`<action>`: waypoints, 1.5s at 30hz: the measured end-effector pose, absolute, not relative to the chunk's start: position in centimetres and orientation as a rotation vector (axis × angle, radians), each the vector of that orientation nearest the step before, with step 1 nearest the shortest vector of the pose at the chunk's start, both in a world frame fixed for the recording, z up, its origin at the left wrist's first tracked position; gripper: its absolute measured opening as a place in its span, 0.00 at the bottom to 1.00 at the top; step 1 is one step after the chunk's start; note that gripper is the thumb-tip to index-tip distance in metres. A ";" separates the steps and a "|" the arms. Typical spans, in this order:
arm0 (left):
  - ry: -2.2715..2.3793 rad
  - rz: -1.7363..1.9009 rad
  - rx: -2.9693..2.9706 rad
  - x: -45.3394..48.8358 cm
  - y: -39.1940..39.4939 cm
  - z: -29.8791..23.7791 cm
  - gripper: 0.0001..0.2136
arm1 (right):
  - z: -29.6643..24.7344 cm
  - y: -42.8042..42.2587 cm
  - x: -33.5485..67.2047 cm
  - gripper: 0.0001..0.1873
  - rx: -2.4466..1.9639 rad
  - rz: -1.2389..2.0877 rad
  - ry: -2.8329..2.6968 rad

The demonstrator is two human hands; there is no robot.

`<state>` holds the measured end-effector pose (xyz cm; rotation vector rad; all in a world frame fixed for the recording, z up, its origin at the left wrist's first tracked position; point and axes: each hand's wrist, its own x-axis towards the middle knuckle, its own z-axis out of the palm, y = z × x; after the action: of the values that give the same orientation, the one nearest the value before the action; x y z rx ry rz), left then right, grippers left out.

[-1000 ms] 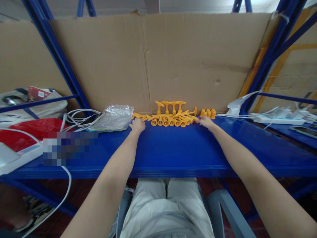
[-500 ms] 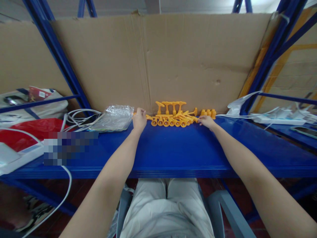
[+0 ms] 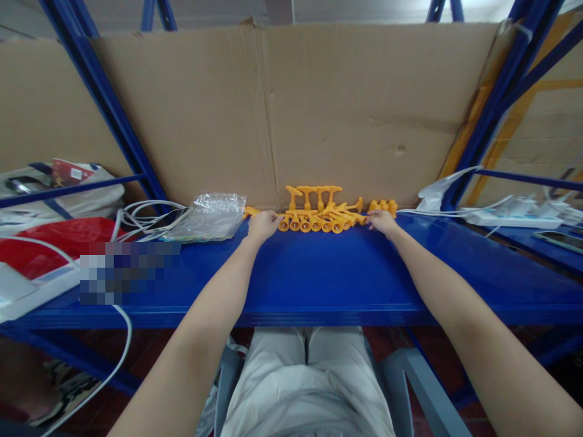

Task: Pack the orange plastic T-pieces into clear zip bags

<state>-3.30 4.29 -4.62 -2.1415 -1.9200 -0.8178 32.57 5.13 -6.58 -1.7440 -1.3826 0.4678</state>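
Note:
Along the foot of the cardboard, yellow-orange plastic pieces point(image 3: 316, 223) lie side by side, their round cup ends facing me. Behind them several more pieces point(image 3: 320, 197) stand upright with T-shaped tops. My left hand point(image 3: 264, 225) is at the left end of the row, fingers closed together against the outermost piece. At the other end, the curled fingers of my right hand point(image 3: 381, 223) pinch the tip of a yellow piece point(image 3: 359, 220). Small yellow knobbed parts point(image 3: 386, 207) sit just behind my right hand. Another yellow piece point(image 3: 250, 212) lies left of my left hand, partly hidden.
A clear plastic bag point(image 3: 214, 217) and white cables point(image 3: 150, 212) lie to the left on the blue shelf point(image 3: 328, 273). A tall cardboard sheet point(image 3: 346, 109) closes off the back. White power strips point(image 3: 512, 217) lie at right; blue posts frame both sides.
My left hand has shifted right and slightly toward me, to the row's left end, uncovering the yellow piece beside the bag. My right hand has hardly moved.

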 end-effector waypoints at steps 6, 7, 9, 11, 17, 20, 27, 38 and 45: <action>-1.904 -0.426 -2.312 -2.6 3.4 -3.8 0.12 | -5.8 4.7 34.2 0.21 -1.884 0.099 -1.330; -1.890 -0.371 -2.325 -2.4 3.1 -3.6 0.12 | -5.8 4.5 34.6 0.21 -1.909 0.009 -1.340; -1.878 -0.295 -2.337 -1.9 2.5 -3.1 0.12 | -5.7 4.0 35.1 0.22 -1.953 -0.137 -1.362; -1.890 -0.231 -2.343 -1.3 1.8 -2.7 0.11 | -5.8 3.5 35.4 0.24 -1.994 -0.189 -1.402; -1.834 -0.076 -2.413 0.6 0.8 -2.8 0.13 | -6.4 3.2 35.5 0.33 -2.067 -0.172 -1.594; -1.752 -0.065 -2.506 1.2 0.8 -3.3 0.12 | -6.7 3.4 35.2 0.34 -2.057 -0.220 -1.668; -1.644 -0.276 -2.552 1.6 0.7 -3.9 0.14 | -7.0 3.7 34.9 0.35 -2.065 -0.241 -1.788; -2.018 -0.272 -2.139 0.7 -1.3 -1.4 0.19 | -7.1 4.5 34.5 0.35 -2.066 -0.314 -1.884; -2.160 -0.115 -2.194 0.2 -1.1 -1.2 0.23 | -6.2 3.5 33.3 0.26 -2.090 -0.416 -1.789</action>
<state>0.19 -1.15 -1.19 -2.1939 -2.1603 -0.1147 33.26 3.47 -6.17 -2.0903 -1.7895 -0.4158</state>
